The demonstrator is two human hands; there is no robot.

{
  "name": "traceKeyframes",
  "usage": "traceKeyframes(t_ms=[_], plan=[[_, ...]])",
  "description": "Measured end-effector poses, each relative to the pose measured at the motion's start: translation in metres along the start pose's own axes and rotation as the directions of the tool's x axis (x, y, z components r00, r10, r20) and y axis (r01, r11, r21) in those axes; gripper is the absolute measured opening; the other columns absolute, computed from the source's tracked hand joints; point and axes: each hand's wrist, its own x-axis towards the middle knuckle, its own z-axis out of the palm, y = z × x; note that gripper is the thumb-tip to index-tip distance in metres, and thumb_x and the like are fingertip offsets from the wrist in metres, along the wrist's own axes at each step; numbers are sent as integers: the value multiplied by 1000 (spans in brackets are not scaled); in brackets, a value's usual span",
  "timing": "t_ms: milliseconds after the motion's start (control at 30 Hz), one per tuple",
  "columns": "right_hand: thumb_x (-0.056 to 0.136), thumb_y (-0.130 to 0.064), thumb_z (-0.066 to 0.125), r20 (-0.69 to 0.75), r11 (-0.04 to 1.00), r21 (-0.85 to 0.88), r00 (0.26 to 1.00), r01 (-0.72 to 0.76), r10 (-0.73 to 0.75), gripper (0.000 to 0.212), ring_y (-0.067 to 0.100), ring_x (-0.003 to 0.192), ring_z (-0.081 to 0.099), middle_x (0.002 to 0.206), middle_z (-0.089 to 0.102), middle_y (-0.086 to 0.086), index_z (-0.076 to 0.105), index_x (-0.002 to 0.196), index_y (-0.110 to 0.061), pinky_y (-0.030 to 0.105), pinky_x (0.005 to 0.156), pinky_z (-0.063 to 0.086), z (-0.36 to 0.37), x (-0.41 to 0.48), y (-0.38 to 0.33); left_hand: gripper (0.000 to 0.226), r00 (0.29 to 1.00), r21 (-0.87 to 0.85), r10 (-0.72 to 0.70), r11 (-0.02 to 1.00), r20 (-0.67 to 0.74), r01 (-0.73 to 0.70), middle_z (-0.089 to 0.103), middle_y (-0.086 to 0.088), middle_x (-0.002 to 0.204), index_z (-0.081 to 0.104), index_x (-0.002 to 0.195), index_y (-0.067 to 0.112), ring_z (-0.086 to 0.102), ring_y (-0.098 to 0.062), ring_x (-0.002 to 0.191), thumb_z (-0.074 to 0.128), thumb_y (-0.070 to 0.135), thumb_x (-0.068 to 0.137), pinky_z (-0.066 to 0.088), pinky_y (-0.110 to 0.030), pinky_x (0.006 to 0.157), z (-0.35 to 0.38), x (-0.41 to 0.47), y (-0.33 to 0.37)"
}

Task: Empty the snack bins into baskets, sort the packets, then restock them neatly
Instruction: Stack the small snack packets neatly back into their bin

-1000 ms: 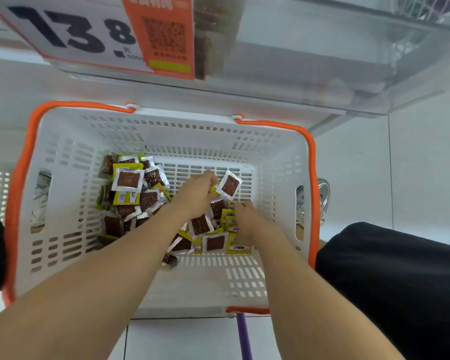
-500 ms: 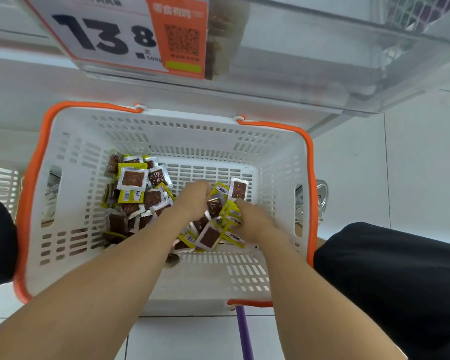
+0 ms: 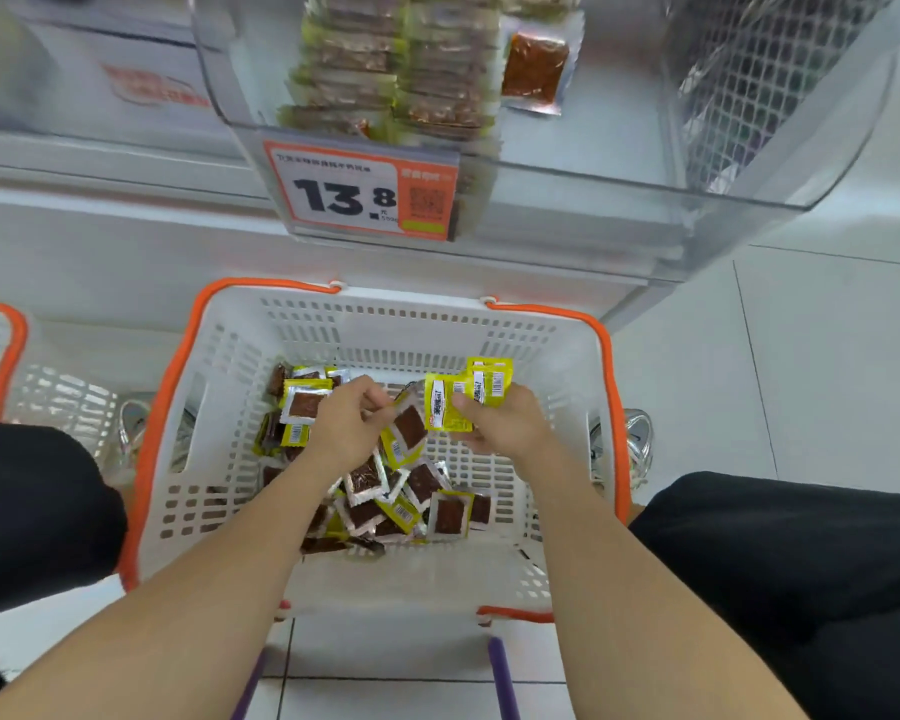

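Note:
A white basket with an orange rim (image 3: 178, 366) sits on the floor below me. Small yellow and brown snack packets (image 3: 411, 506) lie heaped on its bottom. My right hand (image 3: 505, 428) holds a bunch of yellow packets (image 3: 463, 397) raised above the heap. My left hand (image 3: 344, 423) is over the heap, its fingers curled around the edge of a brown packet (image 3: 411, 426). Above the basket a clear bin (image 3: 437, 70) holds stacked packets of the same kind.
A price tag reading 13.8 (image 3: 359, 192) hangs on the bin's front. A second orange-rimmed basket (image 3: 6, 350) stands at the left. My black-clad knees (image 3: 780, 563) flank the basket. A mesh-filled bin (image 3: 765, 85) is at the upper right. Purple handles (image 3: 502, 678) show below.
My right hand has lifted a bunch of yellow packets up out of the heap. My view has tilted up, bringing the stocked clear bin into sight.

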Motion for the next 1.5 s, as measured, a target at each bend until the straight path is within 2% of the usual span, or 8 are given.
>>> traceKeyframes(t_ms=[133,233,467,733,967,1133,1233,1500], plan=[[95,-20,78,-55,961,250,990,-115,133,18,31,82,79,105,80,10,74,111,-14,38,73,64,17,-3,4,16,978,-300,-205,936,-29,187,65,-10,108,57,91,5,69,-25,99,71,6,97,65,-49,79,-3,-26,9],[89,-33,84,-54,937,292,975,-189,214,33,25,81,73,107,79,12,73,112,-12,30,59,51,26,-4,2,15,967,-463,-255,856,9,230,62,-8,91,52,92,5,69,-20,89,64,0,101,65,-37,78,-1,-43,20],[89,-28,84,-61,904,370,966,-213,253,26,19,64,65,91,77,6,74,104,-10,25,50,46,42,-12,-14,14,977,-515,-212,841,-34,165,75,-17,88,52,95,1,78,-30,85,63,-5,99,65,-41,75,-6,-46,32],[88,-37,84,-86,937,319,981,-140,176,24,18,95,72,104,78,-2,77,104,-21,32,73,53,51,-12,-15,22,989,-463,-144,874,46,149,73,-4,88,55,99,5,76,-22,83,75,-1,91,65,-41,79,-2,-43,43],[93,-27,80,-255,905,411,967,111,-3,12,7,88,74,94,80,-8,78,103,-20,26,67,51,48,-14,-30,39,930,-327,-296,875,220,356,71,-11,111,71,117,14,74,-26,98,77,-4,83,63,-38,86,-5,-36,46],[94,-23,79,-210,940,308,974,148,-85,6,-3,79,71,91,78,-15,76,100,-24,25,66,51,33,-18,-26,16,884,-496,-461,752,77,435,58,-28,136,67,115,-3,67,-44,112,66,-1,99,64,-51,84,-19,-26,28],[93,-25,80,-146,966,237,987,98,-64,7,5,85,72,92,79,-13,78,100,-24,28,68,51,37,-19,-19,20,906,-539,-413,744,92,394,66,-20,110,64,115,4,69,-31,88,54,-8,102,63,-45,83,-26,-26,39],[93,-20,80,-206,956,238,971,172,-124,5,11,83,74,91,80,-5,78,98,-20,33,73,56,43,-17,-17,21,936,-683,-314,650,160,334,73,-22,119,57,128,4,73,-37,105,55,5,107,56,-51,98,-20,-29,68]])
